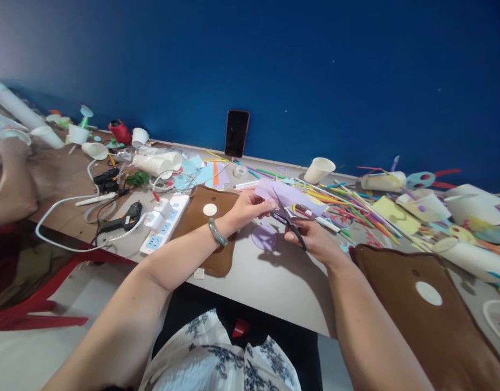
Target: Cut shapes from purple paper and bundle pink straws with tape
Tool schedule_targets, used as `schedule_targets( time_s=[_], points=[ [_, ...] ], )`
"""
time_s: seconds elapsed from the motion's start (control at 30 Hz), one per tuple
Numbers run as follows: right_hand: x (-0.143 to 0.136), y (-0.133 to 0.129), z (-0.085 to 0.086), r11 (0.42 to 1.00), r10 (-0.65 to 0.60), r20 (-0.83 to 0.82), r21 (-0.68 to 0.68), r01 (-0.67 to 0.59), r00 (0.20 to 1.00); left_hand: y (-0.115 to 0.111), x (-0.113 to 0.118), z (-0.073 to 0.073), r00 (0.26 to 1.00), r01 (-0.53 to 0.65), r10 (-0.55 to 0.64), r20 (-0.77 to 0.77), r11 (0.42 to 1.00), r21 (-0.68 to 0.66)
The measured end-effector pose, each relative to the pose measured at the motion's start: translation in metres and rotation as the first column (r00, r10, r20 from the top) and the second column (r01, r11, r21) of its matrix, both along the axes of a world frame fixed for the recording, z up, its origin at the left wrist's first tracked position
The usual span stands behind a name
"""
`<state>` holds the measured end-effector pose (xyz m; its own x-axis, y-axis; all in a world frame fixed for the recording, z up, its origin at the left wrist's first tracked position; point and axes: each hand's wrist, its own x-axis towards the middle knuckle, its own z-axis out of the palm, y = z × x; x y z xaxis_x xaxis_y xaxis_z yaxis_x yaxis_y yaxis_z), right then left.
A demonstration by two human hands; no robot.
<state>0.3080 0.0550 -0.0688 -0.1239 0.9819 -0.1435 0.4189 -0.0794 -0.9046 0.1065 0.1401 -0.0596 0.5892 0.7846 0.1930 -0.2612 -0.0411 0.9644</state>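
Observation:
A sheet of purple paper point(301, 200) is pinched at its left end by my left hand point(252, 210), which wears a bracelet. My right hand point(310, 239) is closed on the handles of black scissors point(291, 224). The scissor blades reach up to the left across the paper, close to my left fingertips. How far the blades are parted is hard to tell. Below the hands a purple paper circle point(264, 237) lies on the table. Part of my right fingers is hidden behind the scissors and paper.
Behind my hands lie many coloured sticks point(355, 209) and a paper cup point(319, 170). A phone point(236, 133) leans on the blue wall. To the left are a power strip point(166, 224), a glue gun point(125, 217) and cables. Brown pads point(421, 320) flank the hands. Another person's arm point(16, 179) is far left.

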Motion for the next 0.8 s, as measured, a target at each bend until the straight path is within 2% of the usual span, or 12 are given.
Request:
schedule_targets(
  time_s=[0.23, 0.43, 0.6, 0.8],
  points=[
    [-0.0025, -0.0004, 0.0063, 1.0, -0.003, 0.017, 0.02, 0.003, 1.0, 0.0016, -0.0001, -0.0024, 0.999, -0.032, 0.032, -0.025, 0.999, -0.002],
    [0.0, -0.0004, 0.0006, 1.0, -0.02, 0.015, -0.005, 0.02, 1.0, 0.0011, -0.0004, -0.0029, 0.998, -0.051, 0.052, -0.024, 0.998, 0.036],
    [-0.0031, -0.0015, -0.0002, 0.999, -0.025, -0.035, -0.026, 0.024, 0.999, 0.0017, 0.0007, -0.0038, 1.0, -0.025, 0.026, -0.011, 0.998, 0.053],
    [-0.009, -0.0021, 0.0073, 0.999, -0.032, -0.056, -0.034, 0.03, 0.998, 0.0023, 0.0017, -0.0051, 1.0, -0.001, 0.001, -0.019, 0.999, 0.037]
  ],
)
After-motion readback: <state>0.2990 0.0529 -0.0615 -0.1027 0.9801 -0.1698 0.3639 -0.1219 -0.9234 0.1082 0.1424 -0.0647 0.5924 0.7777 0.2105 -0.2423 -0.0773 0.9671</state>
